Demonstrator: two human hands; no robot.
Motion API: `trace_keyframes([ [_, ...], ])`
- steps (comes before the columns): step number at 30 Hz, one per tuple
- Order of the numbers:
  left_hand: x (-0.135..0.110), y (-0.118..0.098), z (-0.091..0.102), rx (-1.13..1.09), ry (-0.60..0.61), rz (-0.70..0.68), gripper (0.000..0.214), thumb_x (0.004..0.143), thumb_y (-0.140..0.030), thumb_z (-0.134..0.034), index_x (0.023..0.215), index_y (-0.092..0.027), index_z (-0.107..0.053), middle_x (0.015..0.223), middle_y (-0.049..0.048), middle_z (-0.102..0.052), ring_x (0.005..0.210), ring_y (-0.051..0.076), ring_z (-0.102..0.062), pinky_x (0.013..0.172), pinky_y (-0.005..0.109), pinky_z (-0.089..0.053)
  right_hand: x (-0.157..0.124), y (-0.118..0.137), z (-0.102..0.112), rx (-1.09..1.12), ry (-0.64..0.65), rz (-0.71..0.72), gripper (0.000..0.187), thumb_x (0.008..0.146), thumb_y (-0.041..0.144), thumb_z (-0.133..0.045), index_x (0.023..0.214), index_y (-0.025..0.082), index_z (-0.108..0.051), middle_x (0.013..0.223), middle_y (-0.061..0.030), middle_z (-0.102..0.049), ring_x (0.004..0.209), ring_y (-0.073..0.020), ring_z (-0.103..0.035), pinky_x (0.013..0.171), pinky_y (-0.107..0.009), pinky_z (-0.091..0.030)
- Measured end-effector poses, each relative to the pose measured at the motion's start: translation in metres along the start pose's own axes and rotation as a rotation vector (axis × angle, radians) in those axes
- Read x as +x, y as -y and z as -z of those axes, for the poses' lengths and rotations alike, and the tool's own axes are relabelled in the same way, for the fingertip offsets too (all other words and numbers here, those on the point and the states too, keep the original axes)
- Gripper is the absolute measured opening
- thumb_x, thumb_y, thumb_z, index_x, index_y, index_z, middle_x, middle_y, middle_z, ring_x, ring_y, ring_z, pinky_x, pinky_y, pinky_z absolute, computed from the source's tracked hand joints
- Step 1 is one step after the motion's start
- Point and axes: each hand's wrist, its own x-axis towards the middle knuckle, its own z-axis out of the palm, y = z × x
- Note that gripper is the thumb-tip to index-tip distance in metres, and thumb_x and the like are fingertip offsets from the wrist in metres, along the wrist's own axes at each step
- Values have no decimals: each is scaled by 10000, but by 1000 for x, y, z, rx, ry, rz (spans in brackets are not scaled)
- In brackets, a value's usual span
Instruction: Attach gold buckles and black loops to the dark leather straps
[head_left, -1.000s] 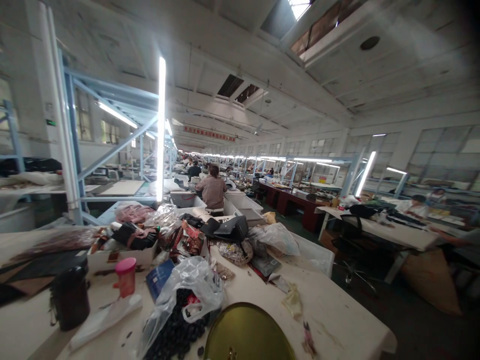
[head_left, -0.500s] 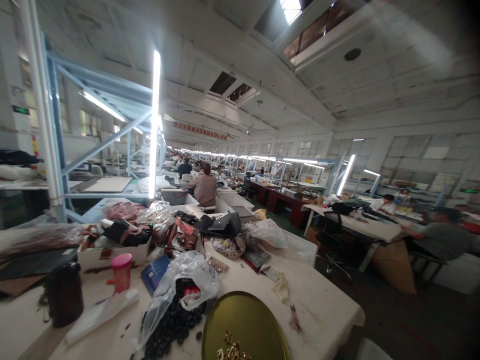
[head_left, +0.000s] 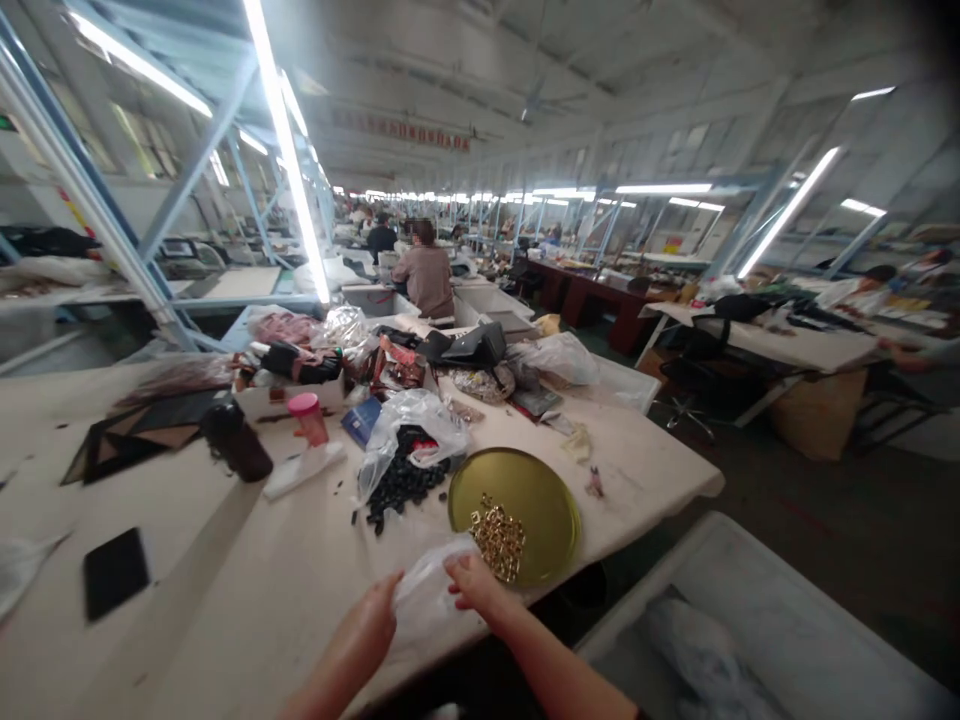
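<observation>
A thin, clear plastic bag [head_left: 426,592] is stretched between my two hands near the table's front edge. My left hand [head_left: 377,612] is closed on its left side, and my right hand [head_left: 474,582] pinches its upper right part. Just beyond my right hand lies a round gold tray [head_left: 546,488] with a heap of small gold metal pieces [head_left: 498,540]. Farther left, many small black pieces [head_left: 405,482] spill from another plastic bag [head_left: 420,412]. Whether the bag in my hands contains anything, I cannot tell.
A dark phone [head_left: 116,574], a dark bottle [head_left: 238,445] and a pink-lidded cup [head_left: 309,420] stand or lie on the left of the table [head_left: 202,590]. Mixed bags and materials pile up behind. At lower right is a white bin [head_left: 720,600]; a person [head_left: 426,272] sits farther back.
The view has tilted down, bringing more of the table and the bin into sight. Both my hands now appear, holding the clear plastic bag.
</observation>
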Motion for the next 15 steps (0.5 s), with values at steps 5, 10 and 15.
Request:
trace_keyframes([
  [5, 16, 5, -1, -178, -130, 56, 351, 720, -120, -440, 1057, -129, -537, 1076, 90, -588, 1024, 201, -517, 919, 295, -354, -12, -26, 2, -91, 67, 103, 492, 710, 518, -547, 1030, 145, -568, 846, -56, -642, 777, -183, -601, 659, -276, -466],
  [10, 30, -3, -3, -346, -160, 293, 364, 705, -227, -441, 1048, -123, -508, 642, 13, -554, 564, 158, -528, 549, 249, -409, 1, -40, 63, -258, -56, 224, 435, 793, 416, -448, 1164, 195, -504, 1126, -68, -589, 1008, -182, -549, 869, -299, -418],
  [15, 32, -26, -14, -479, -166, 440, 463, 696, -335, -435, 1114, -135, -436, 612, -9, -503, 514, 138, -493, 433, 204, -340, 37, -86, 134, -528, -301, 145, 726, 689, 434, -560, 1281, 69, -354, 1347, -201, -348, 1248, -306, -303, 1024, -426, -227],
])
